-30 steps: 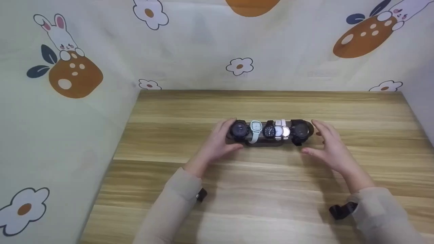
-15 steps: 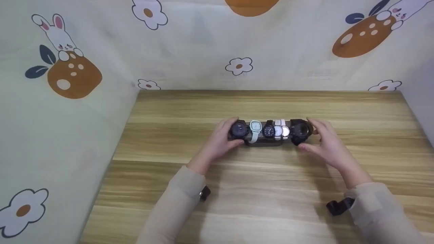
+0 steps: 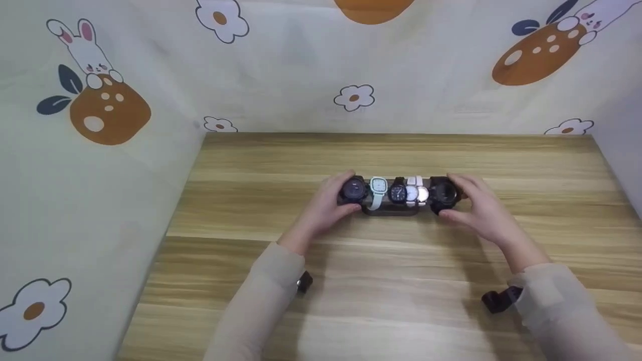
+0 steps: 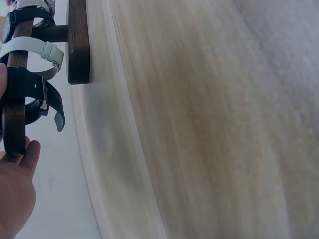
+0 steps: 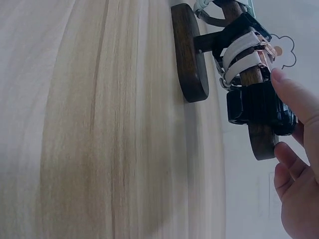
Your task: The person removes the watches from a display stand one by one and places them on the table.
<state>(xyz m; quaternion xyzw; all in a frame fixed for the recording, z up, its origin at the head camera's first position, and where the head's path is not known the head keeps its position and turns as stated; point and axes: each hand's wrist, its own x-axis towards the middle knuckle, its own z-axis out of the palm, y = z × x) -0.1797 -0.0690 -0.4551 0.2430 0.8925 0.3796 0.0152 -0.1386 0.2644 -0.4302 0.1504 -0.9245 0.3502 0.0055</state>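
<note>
Since the watch stand runs crosswise, its long bar lies between both grips. Left hand curls round one end; right hand curls round the other, equally near.

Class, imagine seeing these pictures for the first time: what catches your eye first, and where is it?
A dark wooden watch stand in the middle of the wooden table, carrying a row of watches, among them a mint-green watch. The left hand and right hand grip its two ends. Behind hangs a cartoon rabbit-and-flower backdrop.

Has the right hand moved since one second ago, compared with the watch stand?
Yes. The right hand has moved left toward the watch stand: before it was apart from the black watch at the stand's right end, and now its fingers curl round it.
</note>
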